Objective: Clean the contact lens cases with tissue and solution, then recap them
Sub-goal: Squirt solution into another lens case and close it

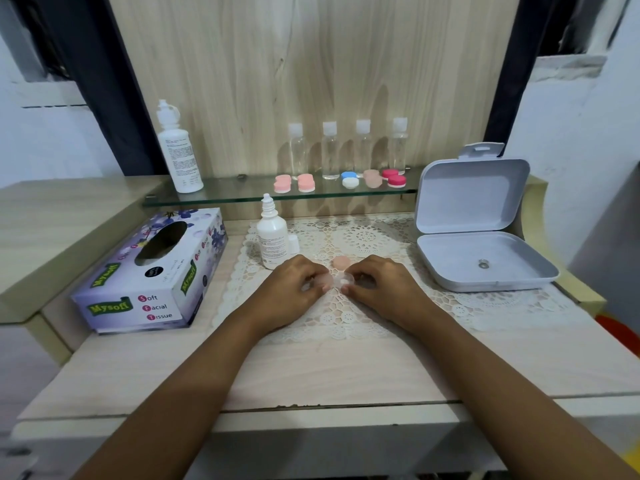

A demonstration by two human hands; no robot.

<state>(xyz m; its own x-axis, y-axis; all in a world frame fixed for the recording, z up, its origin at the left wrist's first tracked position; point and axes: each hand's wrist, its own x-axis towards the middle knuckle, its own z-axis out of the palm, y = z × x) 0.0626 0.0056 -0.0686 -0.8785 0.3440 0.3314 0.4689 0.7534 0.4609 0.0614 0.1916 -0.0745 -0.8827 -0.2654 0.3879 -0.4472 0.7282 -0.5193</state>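
A translucent contact lens case [335, 280] lies on the lace mat [363, 237] between my hands. My left hand [294, 289] holds its left side, where a pale pink cap sits under my fingertips. My right hand [384, 285] pinches the case's right end. A loose peach cap [341, 262] rests on the mat just behind the case. The small white solution bottle [272, 233] stands uncapped behind my left hand, its small cap [293, 244] beside it. The tissue box [156, 271] lies at the left.
On the glass shelf [242, 197] stand a big solution bottle [178, 150], several clear bottles [330, 150] and several capped lens cases [349, 180]. An open grey plastic box [478, 230] sits at the right. The desk's front edge is near my forearms.
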